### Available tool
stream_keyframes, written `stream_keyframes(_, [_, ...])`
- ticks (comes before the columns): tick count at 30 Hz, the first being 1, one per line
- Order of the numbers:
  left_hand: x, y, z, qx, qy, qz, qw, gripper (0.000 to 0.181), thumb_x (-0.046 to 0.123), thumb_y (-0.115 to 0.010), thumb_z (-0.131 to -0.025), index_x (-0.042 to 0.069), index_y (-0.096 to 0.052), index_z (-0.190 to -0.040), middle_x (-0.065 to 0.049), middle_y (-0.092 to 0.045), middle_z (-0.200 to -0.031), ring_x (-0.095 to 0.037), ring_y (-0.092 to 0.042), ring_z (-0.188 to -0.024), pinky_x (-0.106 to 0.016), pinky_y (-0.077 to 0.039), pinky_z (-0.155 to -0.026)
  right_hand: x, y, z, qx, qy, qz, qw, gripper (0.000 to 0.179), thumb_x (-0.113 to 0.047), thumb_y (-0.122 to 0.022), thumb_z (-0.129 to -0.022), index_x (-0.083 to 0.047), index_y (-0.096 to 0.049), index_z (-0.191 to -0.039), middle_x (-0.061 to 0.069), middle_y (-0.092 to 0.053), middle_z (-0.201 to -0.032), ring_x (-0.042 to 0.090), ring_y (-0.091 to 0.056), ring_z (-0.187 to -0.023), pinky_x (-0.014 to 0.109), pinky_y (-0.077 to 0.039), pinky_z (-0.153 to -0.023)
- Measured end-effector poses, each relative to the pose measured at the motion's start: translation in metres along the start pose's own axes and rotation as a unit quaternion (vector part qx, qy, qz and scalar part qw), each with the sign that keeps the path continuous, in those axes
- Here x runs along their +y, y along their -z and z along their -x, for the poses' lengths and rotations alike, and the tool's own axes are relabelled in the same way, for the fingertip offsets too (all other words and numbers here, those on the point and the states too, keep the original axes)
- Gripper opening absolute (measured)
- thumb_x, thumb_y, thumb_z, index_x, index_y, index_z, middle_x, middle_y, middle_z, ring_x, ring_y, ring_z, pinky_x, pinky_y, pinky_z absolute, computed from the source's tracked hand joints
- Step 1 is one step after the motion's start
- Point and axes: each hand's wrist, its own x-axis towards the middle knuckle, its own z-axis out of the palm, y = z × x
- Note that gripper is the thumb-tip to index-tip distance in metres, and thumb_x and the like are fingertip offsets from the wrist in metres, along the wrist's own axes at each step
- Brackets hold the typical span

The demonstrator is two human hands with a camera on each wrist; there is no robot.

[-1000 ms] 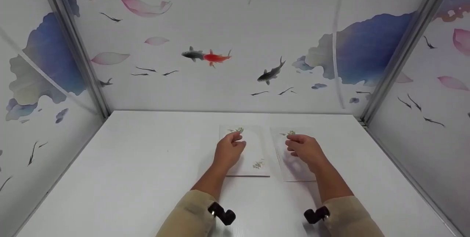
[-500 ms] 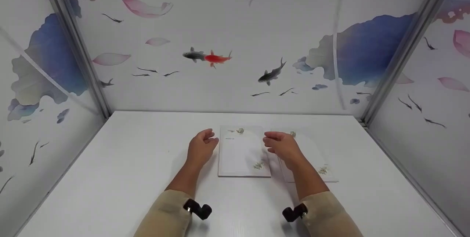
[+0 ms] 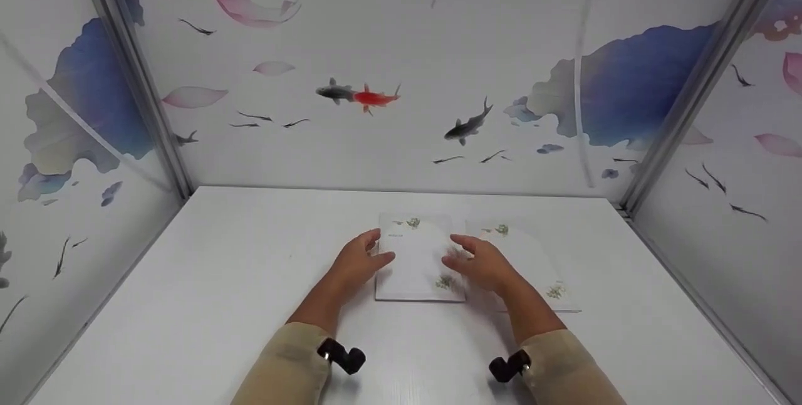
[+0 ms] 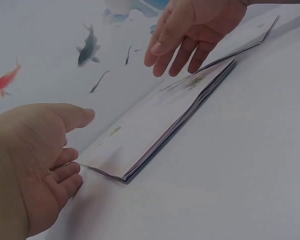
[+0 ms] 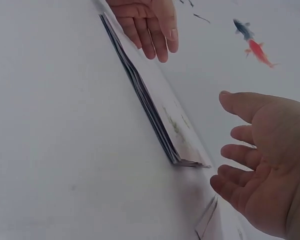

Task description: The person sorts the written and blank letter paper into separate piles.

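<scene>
- A rectangular stack of white paper sheets (image 3: 415, 267) printed with small green floral sprigs lies flat on the counter, toward its far side and between the two hands; a sprig shows near its top edge and another at its lower right corner; faint small print, too small to read, sits below the upper sprig; the wrist views show many layers along its dark-looking near edge.
- The left hand (image 3: 358, 262) is at the stack's left edge, its thumb spread from the fingers and reaching in over the paper; the fingers are loosely bent and, in the left wrist view, lie close together; whether they touch the edge I cannot tell.
- The right hand (image 3: 482, 264) is at the stack's right edge, palm turned toward the other hand; its thumb stands away from the fingers, which are slightly bent with small gaps between them; contact with the paper is again unclear.
- A second white paper pile (image 3: 529, 267) with matching green sprigs lies just to the right, partly behind the right hand and forearm.
- Beige sleeves (image 3: 282, 364) cover the lower forearms; a small black device (image 3: 341, 356) is fixed at each cuff.
- The smooth white counter (image 3: 219, 298) carries both piles; behind it stands a white wall panel (image 3: 376, 157) printed with fish, pink petals and blue leaves, flanked by grey metal posts (image 3: 130, 73).
</scene>
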Motion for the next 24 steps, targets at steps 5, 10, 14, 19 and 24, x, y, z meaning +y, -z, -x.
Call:
stream_keyframes(5, [-0.004, 0.001, 0.001, -0.041, -0.031, -0.098, 0.9939, 0.084, 0.043, -0.077, -0.097, 0.014, -0.039, -0.166, -0.010, -0.041, -0.173, -0.032, -0.033, -0.164, -0.052, -0.028, -0.134, 0.008, -0.002, 0.004, -0.029, 0.003, 0.031, 0.9991, 0.081, -0.047, -0.082, -0.093, -0.023, -0.049, -0.162, 0.008, -0.043, -0.172, 0.037, -0.036, -0.162, 0.058, -0.029, -0.133])
stream_keyframes(10, [-0.006, 0.003, 0.003, -0.081, -0.063, -0.162, 0.9816, 0.093, 0.049, -0.080, -0.094, 0.010, -0.037, -0.167, -0.011, -0.038, -0.174, -0.032, -0.031, -0.164, -0.052, -0.027, -0.135, 0.009, -0.005, 0.005, -0.049, 0.004, 0.055, 0.9973, 0.090, -0.048, -0.087, -0.088, -0.022, -0.046, -0.164, 0.004, -0.042, -0.173, 0.033, -0.029, -0.165, 0.055, -0.024, -0.135])
stream_keyframes(14, [-0.005, 0.003, 0.005, -0.099, -0.067, -0.188, 0.9749, 0.097, 0.049, -0.082, -0.091, 0.009, -0.036, -0.167, -0.009, -0.034, -0.176, -0.031, -0.027, -0.166, -0.051, -0.024, -0.136, 0.009, -0.007, 0.007, -0.058, 0.001, 0.080, 0.9951, 0.091, -0.050, -0.088, -0.086, -0.025, -0.046, -0.164, 0.000, -0.040, -0.174, 0.032, -0.028, -0.166, 0.056, -0.022, -0.136])
stream_keyframes(19, [-0.003, 0.000, 0.007, -0.114, -0.064, -0.235, 0.9633, 0.096, 0.048, -0.082, -0.091, 0.009, -0.038, -0.166, -0.005, -0.031, -0.178, -0.030, -0.023, -0.168, -0.051, -0.023, -0.137, 0.008, -0.010, 0.008, -0.064, 0.004, 0.112, 0.9916, 0.087, -0.046, -0.087, -0.088, -0.024, -0.048, -0.163, -0.002, -0.037, -0.175, 0.032, -0.026, -0.167, 0.057, -0.021, -0.136])
stream_keyframes(24, [-0.002, 0.000, 0.007, -0.117, -0.072, -0.255, 0.9573, 0.091, 0.048, -0.081, -0.093, 0.006, -0.042, -0.164, -0.006, -0.031, -0.178, -0.030, -0.024, -0.167, -0.051, -0.025, -0.136, 0.008, -0.012, 0.008, -0.067, 0.006, 0.127, 0.9896, 0.086, -0.043, -0.087, -0.090, -0.019, -0.048, -0.163, -0.001, -0.036, -0.176, 0.033, -0.026, -0.166, 0.057, -0.023, -0.135])
